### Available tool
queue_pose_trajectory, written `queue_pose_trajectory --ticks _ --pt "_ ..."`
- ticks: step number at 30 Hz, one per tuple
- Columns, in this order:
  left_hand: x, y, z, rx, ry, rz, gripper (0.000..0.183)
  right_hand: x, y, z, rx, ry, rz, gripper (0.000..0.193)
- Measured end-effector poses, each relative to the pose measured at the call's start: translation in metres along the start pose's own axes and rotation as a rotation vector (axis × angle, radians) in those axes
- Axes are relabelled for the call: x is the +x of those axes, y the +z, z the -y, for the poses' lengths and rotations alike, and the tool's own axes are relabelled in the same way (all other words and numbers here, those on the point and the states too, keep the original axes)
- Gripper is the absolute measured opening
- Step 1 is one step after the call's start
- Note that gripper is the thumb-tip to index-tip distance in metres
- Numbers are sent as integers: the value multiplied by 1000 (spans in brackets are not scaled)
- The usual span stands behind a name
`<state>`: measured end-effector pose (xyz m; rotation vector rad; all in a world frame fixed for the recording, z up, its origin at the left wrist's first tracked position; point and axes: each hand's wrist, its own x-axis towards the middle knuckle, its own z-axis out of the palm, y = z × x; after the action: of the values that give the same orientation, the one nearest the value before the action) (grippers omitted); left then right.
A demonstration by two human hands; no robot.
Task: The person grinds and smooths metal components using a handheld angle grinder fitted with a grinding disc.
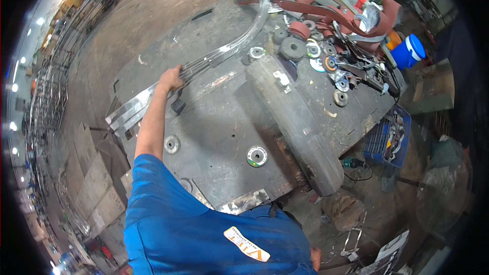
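My left hand (pixel 171 78) reaches across to the far left of the workbench, its fingers closed round long, shiny metal strips (pixel 216 56). The strips lie side by side on the bench top and curve away at their far right end. Just below that hand is a small dark block (pixel 178 106). A bit of my right hand (pixel 316 257) shows low at the right of my blue shirt, away from the bench; its fingers cannot be made out.
Two grinding discs (pixel 257 156) (pixel 172 144) lie on the grey workbench (pixel 214 137). A thick grey metal tube (pixel 300 127) slants across it. Sanding belts (pixel 326 12), discs and tools crowd the far right, beside a blue jug (pixel 408 52). A blue crate (pixel 389 137) stands on the floor.
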<state>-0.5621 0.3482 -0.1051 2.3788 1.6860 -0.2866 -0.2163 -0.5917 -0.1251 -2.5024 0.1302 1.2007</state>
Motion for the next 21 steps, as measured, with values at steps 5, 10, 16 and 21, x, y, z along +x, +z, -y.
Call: queue_pose_trajectory --ticks 5,10,16,21 --pt "-6 18 -4 92 -9 -55 49 27 -15 10 -203 -41 88 45" --pt "-25 14 -16 93 -15 -159 49 52 -13 11 -113 -61 58 42" --pt "-65 3 -12 169 -111 -191 60 63 -11 4 -84 -70 46 40" --pt "-63 7 3 -88 -263 -153 70 61 -5 -1 -70 -62 40 38"
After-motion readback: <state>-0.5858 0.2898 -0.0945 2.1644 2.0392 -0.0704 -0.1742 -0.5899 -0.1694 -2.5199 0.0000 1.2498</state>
